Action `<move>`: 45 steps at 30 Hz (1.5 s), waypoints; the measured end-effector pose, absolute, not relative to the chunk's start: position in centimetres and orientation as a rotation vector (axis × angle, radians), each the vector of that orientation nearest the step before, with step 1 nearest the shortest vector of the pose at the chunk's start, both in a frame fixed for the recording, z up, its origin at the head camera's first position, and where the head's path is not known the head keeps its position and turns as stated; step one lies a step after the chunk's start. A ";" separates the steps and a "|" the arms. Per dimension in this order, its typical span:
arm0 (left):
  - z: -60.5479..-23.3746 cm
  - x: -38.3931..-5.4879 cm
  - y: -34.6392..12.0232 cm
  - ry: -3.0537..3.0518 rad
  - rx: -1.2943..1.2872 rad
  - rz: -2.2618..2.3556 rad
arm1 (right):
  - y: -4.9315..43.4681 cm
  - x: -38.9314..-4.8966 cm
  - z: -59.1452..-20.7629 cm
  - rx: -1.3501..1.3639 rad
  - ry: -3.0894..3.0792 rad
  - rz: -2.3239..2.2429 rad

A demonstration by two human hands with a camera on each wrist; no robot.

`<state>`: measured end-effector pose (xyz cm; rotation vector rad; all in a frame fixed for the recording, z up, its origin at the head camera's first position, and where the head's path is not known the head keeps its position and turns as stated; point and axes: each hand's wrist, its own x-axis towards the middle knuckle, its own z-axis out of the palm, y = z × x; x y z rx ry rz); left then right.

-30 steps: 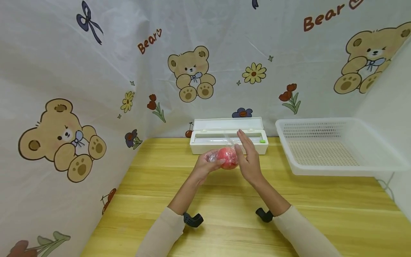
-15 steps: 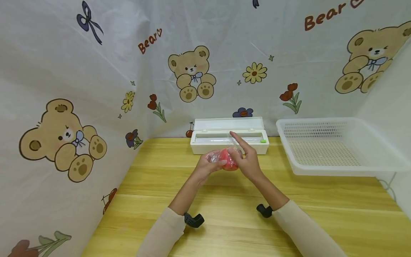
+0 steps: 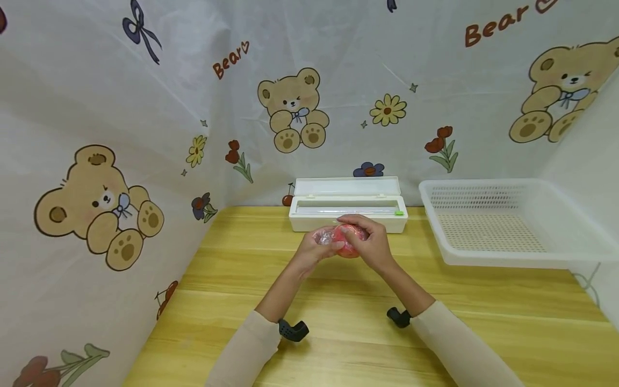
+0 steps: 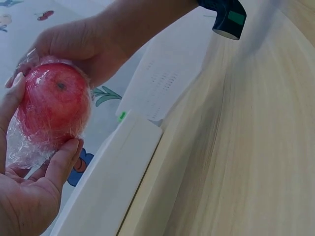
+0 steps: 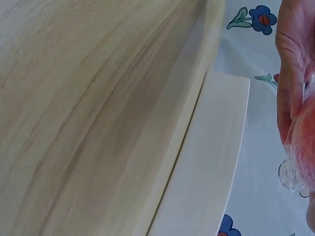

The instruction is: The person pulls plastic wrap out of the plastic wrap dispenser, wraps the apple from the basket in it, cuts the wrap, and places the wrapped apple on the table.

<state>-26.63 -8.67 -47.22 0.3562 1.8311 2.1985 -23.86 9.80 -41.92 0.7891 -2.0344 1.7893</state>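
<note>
A red apple wrapped in clear cling film sits between both hands, above the table. My left hand grips it from the left, fingers and thumb around its side, as the left wrist view shows. My right hand holds the apple from the other side, thumb on top and fingers bent over its far side. Loose, crumpled cling film bunches out on the left hand's side. Just behind the hands stands a white cling film dispenser box, its lid raised.
A white perforated plastic basket stands at the back right. The dispenser carries a green slider. The wooden table ends at a bear-print cloth behind and to the left. A cable lies at the right edge.
My right hand's raised fingers have come down and bent over the apple, pressing the upright tail of film onto it. The left hand keeps its hold. The view has shifted slightly.
</note>
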 end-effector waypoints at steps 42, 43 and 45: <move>-47.1 -26.9 -9.0 1.735 0.307 2.245 | 12.4 -23.2 -40.8 1.014 -2.159 1.511; -47.1 -26.9 -9.0 1.737 0.311 2.243 | 12.4 -23.2 -40.8 1.015 -2.164 1.512; -47.1 -26.9 -9.0 1.742 0.313 2.237 | 12.4 -23.2 -41.0 1.014 -2.164 1.521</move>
